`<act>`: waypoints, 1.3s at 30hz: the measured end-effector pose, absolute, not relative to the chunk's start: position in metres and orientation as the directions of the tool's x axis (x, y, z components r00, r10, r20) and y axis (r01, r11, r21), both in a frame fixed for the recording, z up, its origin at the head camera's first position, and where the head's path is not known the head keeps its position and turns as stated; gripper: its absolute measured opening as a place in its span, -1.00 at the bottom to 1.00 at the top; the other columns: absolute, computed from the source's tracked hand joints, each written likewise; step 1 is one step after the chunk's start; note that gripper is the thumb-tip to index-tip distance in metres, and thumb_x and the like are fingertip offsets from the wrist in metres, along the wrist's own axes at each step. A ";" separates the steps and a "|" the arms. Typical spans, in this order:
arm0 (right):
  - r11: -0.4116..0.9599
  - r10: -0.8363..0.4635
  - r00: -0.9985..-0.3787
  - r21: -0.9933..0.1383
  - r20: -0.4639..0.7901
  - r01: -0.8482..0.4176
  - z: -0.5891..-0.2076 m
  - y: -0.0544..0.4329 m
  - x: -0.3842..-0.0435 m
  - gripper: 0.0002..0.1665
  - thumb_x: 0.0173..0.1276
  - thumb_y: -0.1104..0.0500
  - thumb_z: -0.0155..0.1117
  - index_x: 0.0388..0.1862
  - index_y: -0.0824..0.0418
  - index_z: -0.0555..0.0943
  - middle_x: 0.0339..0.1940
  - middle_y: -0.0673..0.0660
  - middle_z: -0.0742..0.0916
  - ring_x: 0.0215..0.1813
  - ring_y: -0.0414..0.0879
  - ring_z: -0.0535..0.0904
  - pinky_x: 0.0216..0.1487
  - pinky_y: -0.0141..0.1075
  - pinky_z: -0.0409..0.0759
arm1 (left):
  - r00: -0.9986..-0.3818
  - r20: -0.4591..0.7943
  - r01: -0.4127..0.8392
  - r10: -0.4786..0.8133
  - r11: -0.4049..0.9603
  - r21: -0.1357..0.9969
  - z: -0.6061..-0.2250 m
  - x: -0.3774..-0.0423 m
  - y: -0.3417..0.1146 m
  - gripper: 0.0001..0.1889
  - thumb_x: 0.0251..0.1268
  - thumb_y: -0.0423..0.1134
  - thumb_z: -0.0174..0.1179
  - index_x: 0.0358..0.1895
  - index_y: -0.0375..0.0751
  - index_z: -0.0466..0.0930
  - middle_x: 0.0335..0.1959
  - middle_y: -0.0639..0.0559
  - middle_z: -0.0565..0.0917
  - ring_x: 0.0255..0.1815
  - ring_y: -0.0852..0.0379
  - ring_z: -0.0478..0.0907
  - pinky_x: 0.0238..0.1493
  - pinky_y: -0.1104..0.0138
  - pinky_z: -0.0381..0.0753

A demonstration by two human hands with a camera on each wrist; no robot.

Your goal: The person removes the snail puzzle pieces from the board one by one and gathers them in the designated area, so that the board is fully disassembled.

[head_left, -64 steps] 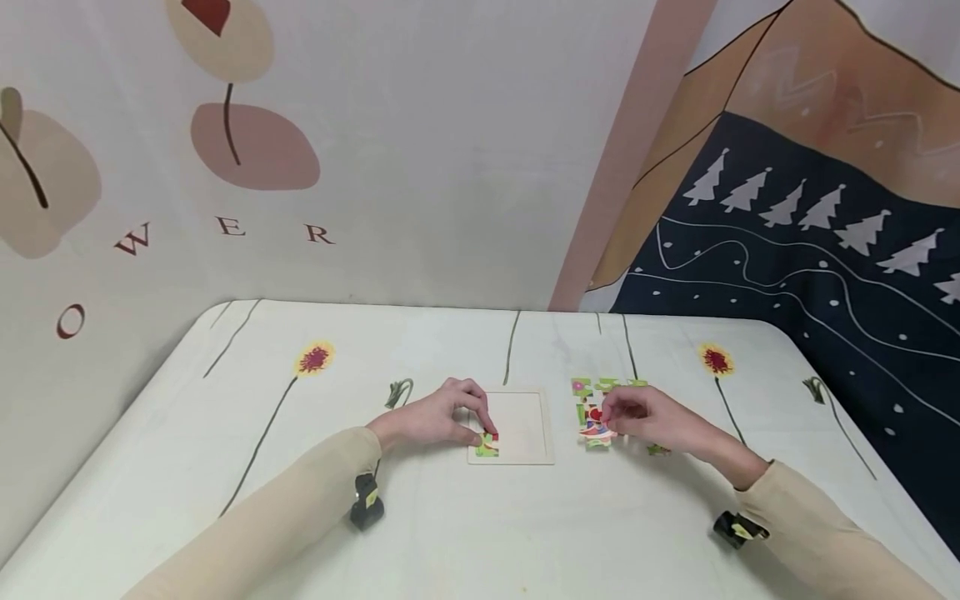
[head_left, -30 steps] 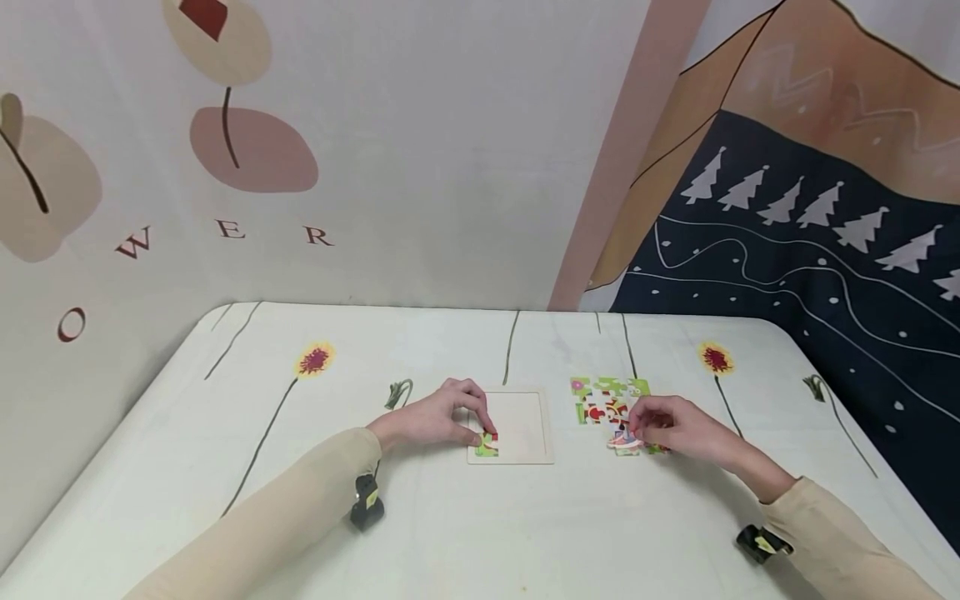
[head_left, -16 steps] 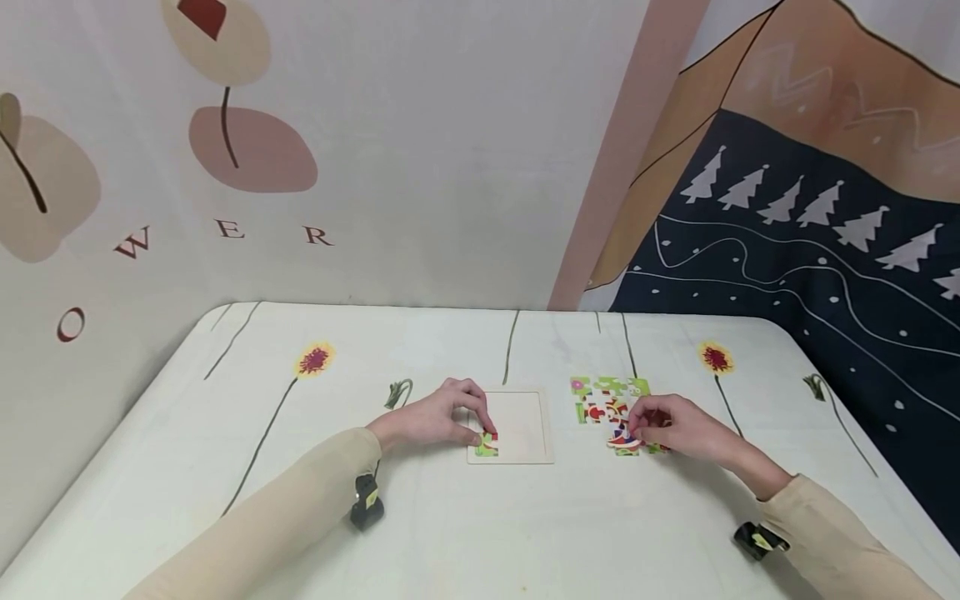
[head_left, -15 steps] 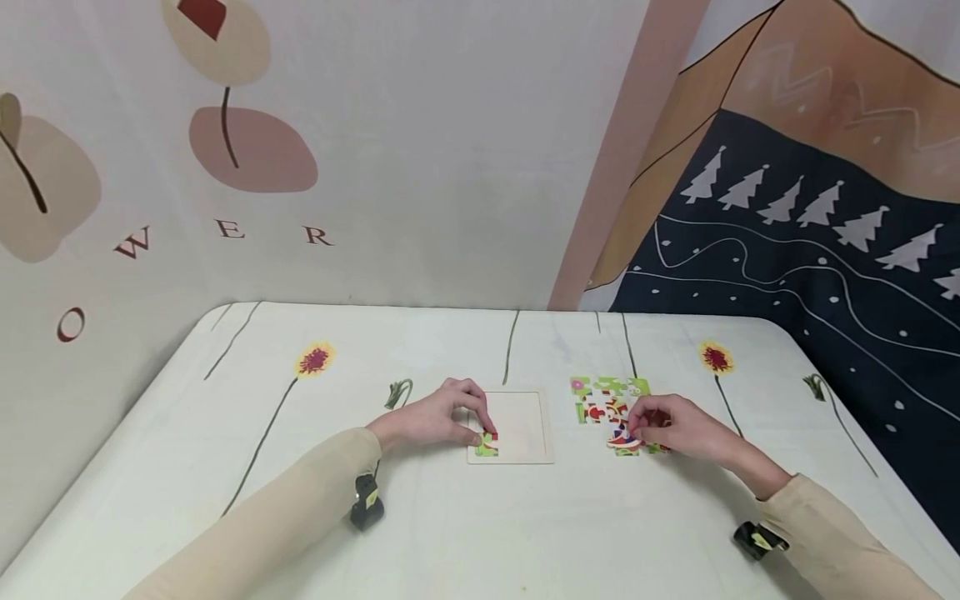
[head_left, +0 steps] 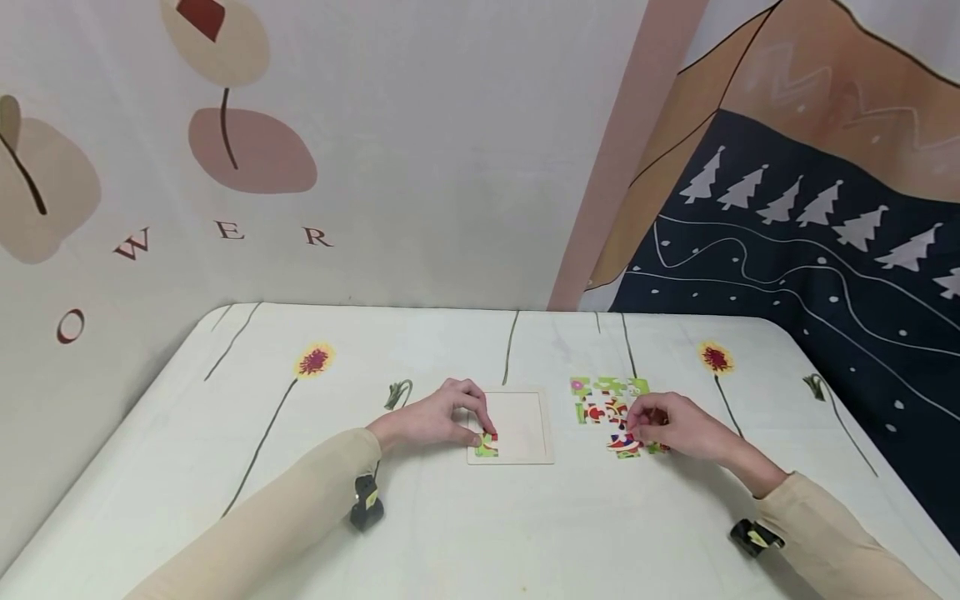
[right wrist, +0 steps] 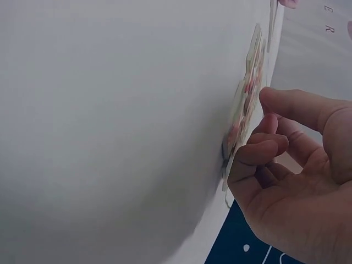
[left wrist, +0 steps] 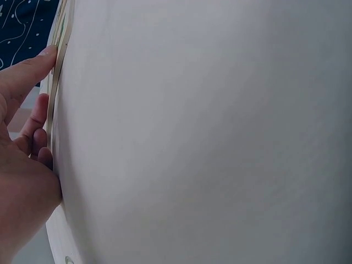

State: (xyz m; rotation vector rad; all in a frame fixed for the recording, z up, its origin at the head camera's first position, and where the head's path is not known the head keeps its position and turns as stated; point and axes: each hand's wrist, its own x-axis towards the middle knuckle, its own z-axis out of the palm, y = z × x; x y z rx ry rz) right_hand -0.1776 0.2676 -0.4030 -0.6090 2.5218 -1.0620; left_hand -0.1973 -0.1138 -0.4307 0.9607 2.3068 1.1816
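In the head view, a shallow light wooden puzzle frame [head_left: 548,429] lies near the table's middle. My left hand [head_left: 442,414] reaches over its left side, thumb and index finger pinching a green, red and yellow puzzle piece [head_left: 487,448] in the lower left corner. To the right is a cluster of loose puzzle pieces [head_left: 610,387], with green edges and red parts. My right hand [head_left: 678,423] grips the edge of a blue, white and red piece [head_left: 623,444] at the cluster's front. The right wrist view shows the right thumb and curled fingers [right wrist: 273,147] close above the pieces.
A white cloth [head_left: 480,533] printed with flowers and stems covers the table. A pale printed backdrop [head_left: 435,217] rises behind it, and a dark one with trees [head_left: 757,250] stands at the right. Each sleeve carries a small black wrist camera [head_left: 367,502].
My right hand has moved right, shifting the blue, white and red piece along the cluster's front, and its tilt has altered slightly. My left hand has stayed at the frame's corner.
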 end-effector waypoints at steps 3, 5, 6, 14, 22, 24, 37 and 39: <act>0.633 -0.505 -0.852 -0.729 -0.136 -0.259 -0.403 0.267 -0.178 -0.96 0.30 0.33 0.28 -0.28 0.24 0.60 -0.44 0.04 0.53 -0.38 -0.11 0.39 -0.40 -0.35 0.35 | -0.698 -0.025 0.400 0.716 0.418 0.816 -0.431 -0.197 -0.113 -0.79 0.05 -0.39 0.36 -0.22 -0.08 0.75 -0.03 0.08 0.46 0.16 -0.02 0.15 0.18 0.06 0.12; 0.636 -0.504 -0.853 -0.725 -0.132 -0.264 -0.403 0.265 -0.177 -0.96 0.30 0.31 0.29 -0.28 0.24 0.61 -0.43 0.04 0.53 -0.38 -0.11 0.39 -0.41 -0.35 0.34 | -0.697 -0.028 0.398 0.716 0.419 0.816 -0.431 -0.197 -0.114 -0.79 0.05 -0.40 0.36 -0.21 -0.08 0.75 -0.03 0.09 0.46 0.16 -0.02 0.15 0.19 0.06 0.12; 0.637 -0.505 -0.854 -0.724 -0.130 -0.266 -0.403 0.264 -0.177 -0.96 0.30 0.31 0.30 -0.28 0.23 0.61 -0.43 0.03 0.53 -0.38 -0.12 0.39 -0.41 -0.36 0.34 | -0.697 -0.030 0.398 0.717 0.420 0.816 -0.431 -0.197 -0.114 -0.78 0.05 -0.40 0.36 -0.21 -0.08 0.74 -0.04 0.11 0.46 0.16 -0.02 0.15 0.19 0.06 0.11; 0.603 -0.528 -0.844 -0.741 -0.093 -0.296 -0.404 0.246 -0.176 -0.96 0.31 0.27 0.31 -0.28 0.22 0.63 -0.45 0.03 0.52 -0.40 -0.12 0.38 -0.44 -0.36 0.33 | -0.687 -0.032 0.434 0.726 0.445 0.784 -0.428 -0.198 -0.114 -0.77 0.06 -0.37 0.34 -0.19 -0.04 0.71 -0.04 0.15 0.43 0.15 -0.03 0.15 0.18 0.04 0.11; 0.552 -0.560 -0.827 -0.768 -0.054 -0.323 -0.399 0.215 -0.174 -0.95 0.32 0.31 0.27 -0.26 0.26 0.62 -0.41 0.02 0.55 -0.39 -0.13 0.40 -0.42 -0.38 0.35 | -0.694 -0.036 0.441 0.719 0.464 0.768 -0.425 -0.197 -0.114 -0.74 0.05 -0.38 0.34 -0.16 -0.02 0.71 0.00 0.11 0.45 0.17 -0.05 0.17 0.18 0.02 0.15; 0.541 -0.573 -0.818 -0.769 -0.041 -0.340 -0.398 0.207 -0.173 -0.96 0.32 0.30 0.27 -0.26 0.25 0.63 -0.40 0.01 0.56 -0.38 -0.14 0.41 -0.40 -0.38 0.38 | -0.707 -0.036 0.436 0.707 0.475 0.765 -0.424 -0.196 -0.114 -0.73 0.07 -0.38 0.33 -0.14 -0.01 0.70 0.02 0.11 0.46 0.17 -0.04 0.19 0.19 0.02 0.18; 0.460 -0.673 -0.736 -0.823 -0.077 -0.334 -0.399 0.155 -0.181 -0.80 0.35 0.33 0.13 -0.09 0.30 0.62 -0.17 0.14 0.67 -0.30 -0.11 0.56 -0.26 -0.33 0.48 | -0.827 -0.043 0.341 0.561 0.560 0.756 -0.420 -0.207 -0.123 -0.78 0.16 -0.31 0.33 -0.11 0.00 0.70 0.04 0.06 0.47 0.17 -0.05 0.27 0.15 -0.01 0.28; 0.461 -0.682 -0.725 -0.825 -0.093 -0.327 -0.398 0.148 -0.182 -0.76 0.37 0.31 0.12 -0.03 0.31 0.61 -0.13 0.14 0.67 -0.26 -0.11 0.56 -0.25 -0.32 0.50 | -0.824 -0.037 0.350 0.565 0.560 0.751 -0.421 -0.208 -0.124 -0.73 0.15 -0.31 0.34 -0.06 -0.02 0.70 0.08 0.01 0.44 0.18 -0.08 0.25 0.15 -0.03 0.28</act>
